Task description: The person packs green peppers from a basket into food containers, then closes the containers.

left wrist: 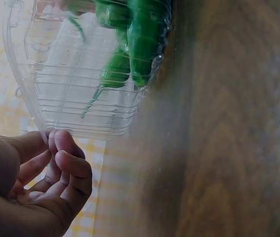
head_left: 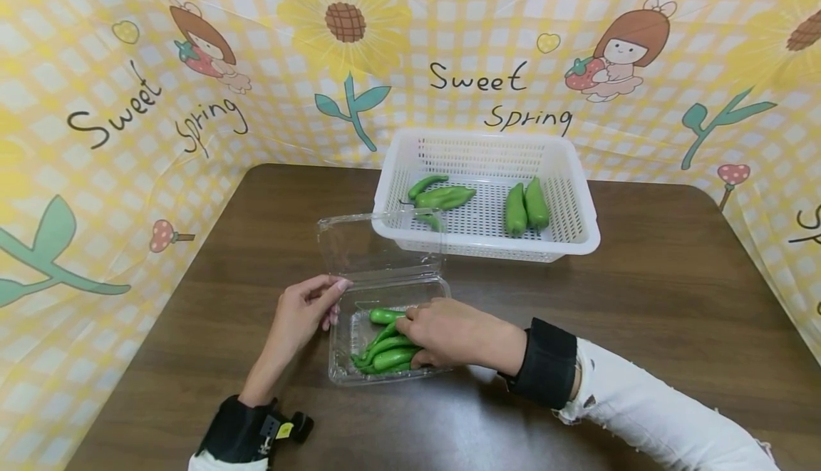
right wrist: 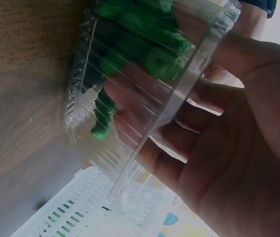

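Your left hand point(head_left: 306, 308) pinches the clear, ribbed box point(head_left: 345, 339) by its rim; your right hand point(head_left: 449, 332) is half-curled at shiny green peppers point(head_left: 393, 343) inside, can't tell if it's gripping any.

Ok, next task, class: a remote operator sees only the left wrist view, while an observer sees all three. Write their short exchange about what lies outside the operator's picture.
Operator: I have the left hand pinching the rim of a clear container with green peppers inside. What stands on the table beyond it?
Observer: A white basket, as the head view shows.
Operator: I can't see that at all. How do things lie in it?
Observer: In two groups: a pair of peppers side by side toward the right end, and the other peppers toward the left.
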Demonstrator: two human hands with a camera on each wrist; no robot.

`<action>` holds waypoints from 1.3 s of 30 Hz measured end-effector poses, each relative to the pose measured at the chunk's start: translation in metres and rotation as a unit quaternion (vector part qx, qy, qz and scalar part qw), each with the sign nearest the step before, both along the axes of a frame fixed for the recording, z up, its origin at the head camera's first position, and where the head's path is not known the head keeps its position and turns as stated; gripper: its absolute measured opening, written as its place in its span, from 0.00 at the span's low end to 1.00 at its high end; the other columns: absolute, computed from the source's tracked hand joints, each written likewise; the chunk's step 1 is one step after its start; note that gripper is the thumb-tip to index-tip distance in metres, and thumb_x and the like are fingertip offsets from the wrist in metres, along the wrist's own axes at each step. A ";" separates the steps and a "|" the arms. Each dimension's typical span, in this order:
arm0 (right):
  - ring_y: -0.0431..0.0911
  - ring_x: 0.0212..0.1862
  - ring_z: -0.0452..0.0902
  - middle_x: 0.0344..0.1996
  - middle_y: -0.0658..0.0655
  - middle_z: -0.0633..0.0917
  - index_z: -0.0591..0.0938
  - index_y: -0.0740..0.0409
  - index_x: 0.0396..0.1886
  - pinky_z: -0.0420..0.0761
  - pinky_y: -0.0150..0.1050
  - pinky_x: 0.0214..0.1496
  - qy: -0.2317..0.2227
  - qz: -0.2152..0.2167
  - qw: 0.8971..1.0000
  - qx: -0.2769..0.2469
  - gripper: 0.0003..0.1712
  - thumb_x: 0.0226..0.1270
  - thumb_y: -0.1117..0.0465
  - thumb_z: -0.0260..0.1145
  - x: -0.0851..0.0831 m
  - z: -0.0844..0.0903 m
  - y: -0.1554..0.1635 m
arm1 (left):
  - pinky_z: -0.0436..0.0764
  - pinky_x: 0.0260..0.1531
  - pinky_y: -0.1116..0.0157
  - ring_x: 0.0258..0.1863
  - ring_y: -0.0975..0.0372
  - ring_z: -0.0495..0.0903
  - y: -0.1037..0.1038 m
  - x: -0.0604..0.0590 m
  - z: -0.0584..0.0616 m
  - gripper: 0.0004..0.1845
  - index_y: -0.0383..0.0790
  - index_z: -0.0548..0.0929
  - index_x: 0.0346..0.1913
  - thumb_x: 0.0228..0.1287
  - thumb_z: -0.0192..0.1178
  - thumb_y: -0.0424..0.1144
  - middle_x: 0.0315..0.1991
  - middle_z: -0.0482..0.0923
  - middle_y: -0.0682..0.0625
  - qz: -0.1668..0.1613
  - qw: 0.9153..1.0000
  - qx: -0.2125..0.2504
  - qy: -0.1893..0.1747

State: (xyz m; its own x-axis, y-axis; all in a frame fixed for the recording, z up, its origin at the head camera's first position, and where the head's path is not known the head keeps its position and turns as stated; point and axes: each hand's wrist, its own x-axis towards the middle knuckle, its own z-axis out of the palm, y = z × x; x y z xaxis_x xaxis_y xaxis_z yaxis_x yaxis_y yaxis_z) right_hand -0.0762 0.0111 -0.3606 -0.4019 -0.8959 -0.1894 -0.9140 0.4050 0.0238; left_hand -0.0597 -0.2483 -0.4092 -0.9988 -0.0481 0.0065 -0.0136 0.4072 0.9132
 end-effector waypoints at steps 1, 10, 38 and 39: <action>0.41 0.44 0.82 0.43 0.50 0.85 0.79 0.54 0.56 0.82 0.37 0.50 -0.001 -0.001 1.000 0.000 0.29 0.63 0.41 0.69 0.000 0.000 0.000 | 0.79 0.16 0.63 0.15 0.59 0.76 0.000 0.000 0.000 0.14 0.42 0.87 0.45 0.70 0.61 0.48 0.21 0.78 0.43 0.000 1.000 0.000 0.000; 0.42 0.41 0.82 0.41 0.50 0.84 0.79 0.55 0.55 0.83 0.36 0.47 -0.019 -0.009 1.000 -0.005 0.28 0.64 0.42 0.69 -0.003 0.000 0.001 | 0.79 0.17 0.63 0.16 0.61 0.76 0.000 -0.002 -0.001 0.15 0.41 0.87 0.45 0.70 0.61 0.49 0.22 0.79 0.42 -0.005 1.000 -0.003 0.004; 0.40 0.33 0.74 0.34 0.50 0.78 0.79 0.57 0.44 0.79 0.33 0.36 -0.030 -0.002 0.994 -0.109 0.16 0.73 0.48 0.63 -0.010 0.030 0.019 | 0.79 0.16 0.62 0.15 0.61 0.76 0.000 -0.002 -0.002 0.15 0.41 0.87 0.46 0.71 0.60 0.49 0.22 0.79 0.43 -0.005 1.000 -0.002 -0.001; 0.39 0.32 0.74 0.34 0.50 0.78 0.79 0.57 0.44 0.79 0.32 0.35 -0.028 -0.001 0.993 -0.115 0.16 0.72 0.49 0.63 -0.011 0.032 0.020 | 0.79 0.16 0.62 0.15 0.61 0.76 0.000 -0.002 -0.002 0.15 0.41 0.87 0.46 0.71 0.60 0.49 0.21 0.78 0.43 -0.003 1.000 -0.001 -0.002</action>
